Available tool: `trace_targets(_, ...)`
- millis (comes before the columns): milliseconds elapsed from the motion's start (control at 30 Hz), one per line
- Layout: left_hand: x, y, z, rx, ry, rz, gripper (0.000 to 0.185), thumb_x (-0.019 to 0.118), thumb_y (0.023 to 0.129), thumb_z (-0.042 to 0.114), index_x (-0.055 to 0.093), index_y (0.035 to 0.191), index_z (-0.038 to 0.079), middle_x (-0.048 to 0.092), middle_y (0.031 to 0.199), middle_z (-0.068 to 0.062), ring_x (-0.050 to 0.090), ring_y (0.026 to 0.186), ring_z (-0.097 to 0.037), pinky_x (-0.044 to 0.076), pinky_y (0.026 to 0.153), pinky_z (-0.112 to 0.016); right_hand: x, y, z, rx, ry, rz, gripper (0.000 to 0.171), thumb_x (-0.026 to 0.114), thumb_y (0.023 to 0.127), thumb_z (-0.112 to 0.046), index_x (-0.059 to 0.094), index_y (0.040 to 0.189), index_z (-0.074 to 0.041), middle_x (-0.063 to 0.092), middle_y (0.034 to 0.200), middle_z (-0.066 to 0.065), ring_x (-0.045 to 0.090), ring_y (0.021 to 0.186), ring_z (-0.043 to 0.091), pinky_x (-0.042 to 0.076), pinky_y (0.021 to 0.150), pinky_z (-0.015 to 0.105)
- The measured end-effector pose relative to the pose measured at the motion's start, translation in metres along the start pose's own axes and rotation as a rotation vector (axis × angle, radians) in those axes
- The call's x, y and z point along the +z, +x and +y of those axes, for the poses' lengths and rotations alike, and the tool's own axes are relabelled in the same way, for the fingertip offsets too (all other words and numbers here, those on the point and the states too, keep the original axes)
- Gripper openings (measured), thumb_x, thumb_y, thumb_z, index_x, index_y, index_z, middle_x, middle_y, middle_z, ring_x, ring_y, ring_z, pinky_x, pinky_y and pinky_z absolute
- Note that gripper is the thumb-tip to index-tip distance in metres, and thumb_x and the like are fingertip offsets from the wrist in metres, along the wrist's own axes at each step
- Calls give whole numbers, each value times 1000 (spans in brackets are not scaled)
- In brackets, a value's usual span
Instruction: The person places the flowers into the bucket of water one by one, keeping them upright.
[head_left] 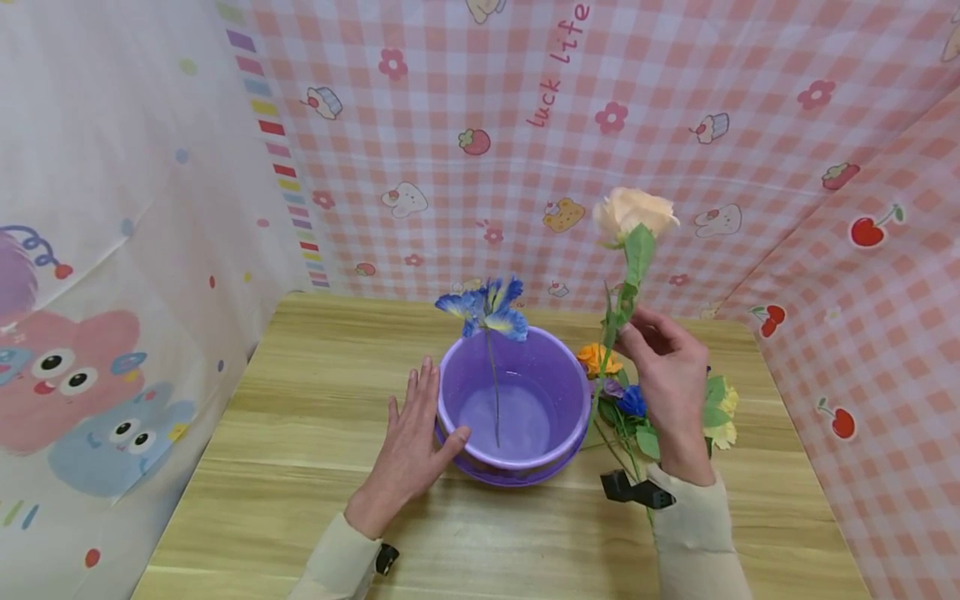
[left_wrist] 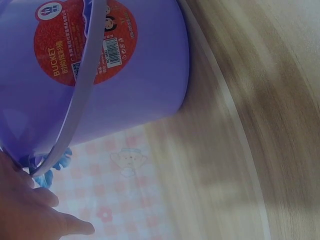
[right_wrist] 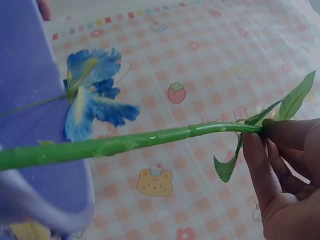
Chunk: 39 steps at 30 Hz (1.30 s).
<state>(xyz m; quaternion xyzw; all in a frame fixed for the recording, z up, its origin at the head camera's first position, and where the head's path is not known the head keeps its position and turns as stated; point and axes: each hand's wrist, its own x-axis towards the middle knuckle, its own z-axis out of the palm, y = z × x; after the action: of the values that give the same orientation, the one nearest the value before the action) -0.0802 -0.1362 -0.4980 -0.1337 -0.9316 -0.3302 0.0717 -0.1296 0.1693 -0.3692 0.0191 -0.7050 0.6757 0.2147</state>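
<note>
Head view, flat left hand (head_left: 411, 442) against purple bucket (head_left: 558, 454), right hand (head_left: 667, 375) pinching cream rose (head_left: 633, 212), spare flowers (head_left: 626, 400) behind.

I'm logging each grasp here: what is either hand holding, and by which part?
The right hand pinches the cream rose by its green stem. The left hand holds nothing; it rests open against the purple bucket.
</note>
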Motion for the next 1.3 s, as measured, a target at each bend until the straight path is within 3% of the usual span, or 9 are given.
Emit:
trace_targets(367,0,0,-1,12,7,13,97,44,100,67,10,166,5,5,174,-14,8,158,-39,7,117,-73,24,0,5,-26,95,-42,25,73,96,-3,73,118,7,77,98,4,75,84,17,63,77,32)
trace_targets(600,0,0,0,13,1,13,97,44,100,67,8,167,7,4,174,-13,7,158,-39,7,117,-73,38,-4,17,-5,23,-67,25,75,96,-7,74,117,5,76,98,4,75,86,15,63,77,32)
trace_targets(867,-1,0,0,10,-2,13,98,44,100,68,9,166,6,1,174,-10,7,158,-39,6,117,-73,48,-13,39,59,-69,-150,23,74,95,-5,74,115,5,74,104,22,74,86,11,63,78,30)
trace_targets(1100,-1,0,0,9,-7,8,97,45,100,66,9,166,4,3,174,-12,5,158,-36,6,118,-73,53,-19,54,37,-239,-208,16,78,91,-5,77,106,0,77,99,16,74,82,18,59,73,20)
trace_targets(1300,-1,0,0,10,-7,5,97,45,100,66,7,166,6,3,174,-13,5,158,-37,5,118,-74,57,-21,61,52,-358,-276,15,80,90,-8,78,104,-2,78,96,13,75,83,25,60,71,23)
